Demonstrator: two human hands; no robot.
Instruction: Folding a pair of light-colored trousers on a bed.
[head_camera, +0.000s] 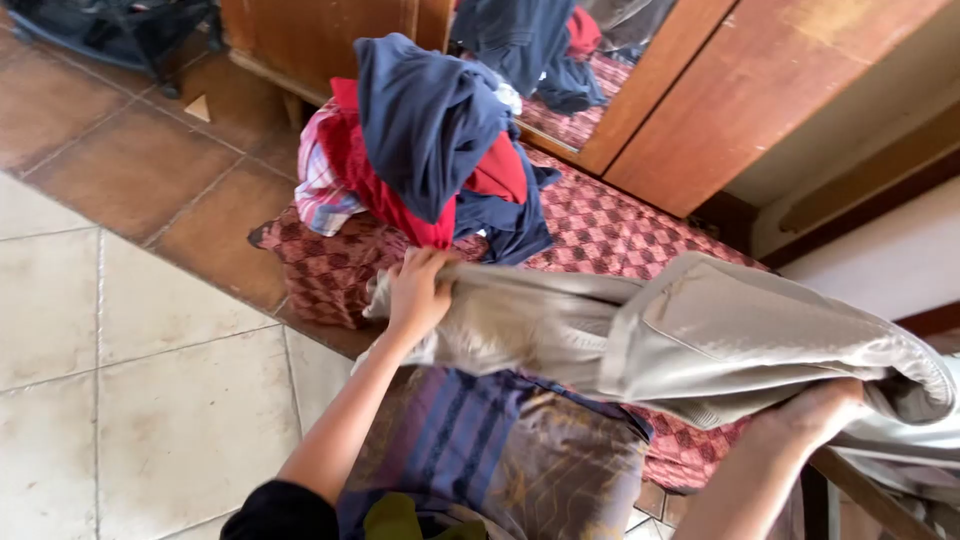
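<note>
stretching the trousers flat over the bed

the left hand has its fingers curled down into a bunch of beige cloth, pinching one end of the trousers. the right hand, nearer and to the right, grips the waistband end from below; its fingers are tucked under the fabric, so how tightly they close cannot be told. the trousers hang stretched between both hands, just above the red patterned bedspread. to do this well, judging from the sag at the middle, both grips should stay firm and pull evenly apart so the legs line up. the heap of clothes sits far left, touching the left hand's end, and could snag.
</note>
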